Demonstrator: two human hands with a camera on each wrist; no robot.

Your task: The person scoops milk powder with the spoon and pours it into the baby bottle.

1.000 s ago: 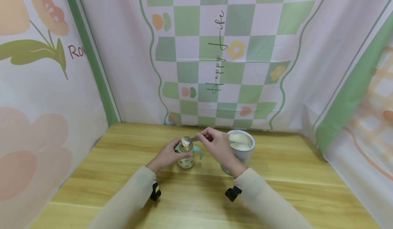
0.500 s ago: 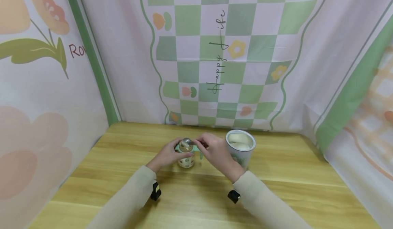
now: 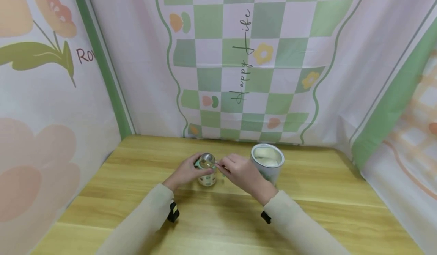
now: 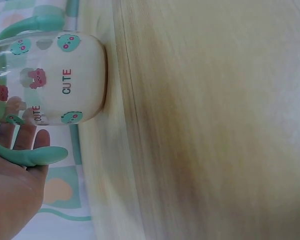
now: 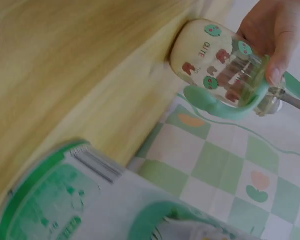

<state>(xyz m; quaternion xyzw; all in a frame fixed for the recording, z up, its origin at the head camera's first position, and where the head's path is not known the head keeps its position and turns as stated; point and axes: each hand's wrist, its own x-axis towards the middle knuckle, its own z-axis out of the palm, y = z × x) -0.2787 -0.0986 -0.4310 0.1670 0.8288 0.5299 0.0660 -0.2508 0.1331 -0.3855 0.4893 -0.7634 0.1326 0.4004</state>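
A clear baby bottle [image 3: 207,180] with green handles and small cartoon prints stands upright on the table. Pale contents fill its lower part, as the left wrist view shows. My left hand [image 3: 186,172] holds it near the neck, thumb on the near side. Over the bottle's mouth lies the shiny bowl of a metal spoon [image 3: 206,158]. My right hand [image 3: 243,173] pinches the spoon's handle, just right of the bottle. Part of the left palm and fingers [image 4: 24,137] shows behind a green handle in the left wrist view.
Right of the bottle, behind my right hand, stands an uncovered tall can [image 3: 273,172] with pale powder inside. Its green-and-white side fills the lower right wrist view. The wooden table [image 3: 218,224] ends at a checkered cloth [image 3: 232,76] at the back.
White powder heaped on the spoon a second ago no longer shows there. The spoon has tipped over the bottle's mouth, and my right hand has dropped slightly. My left hand stays put.
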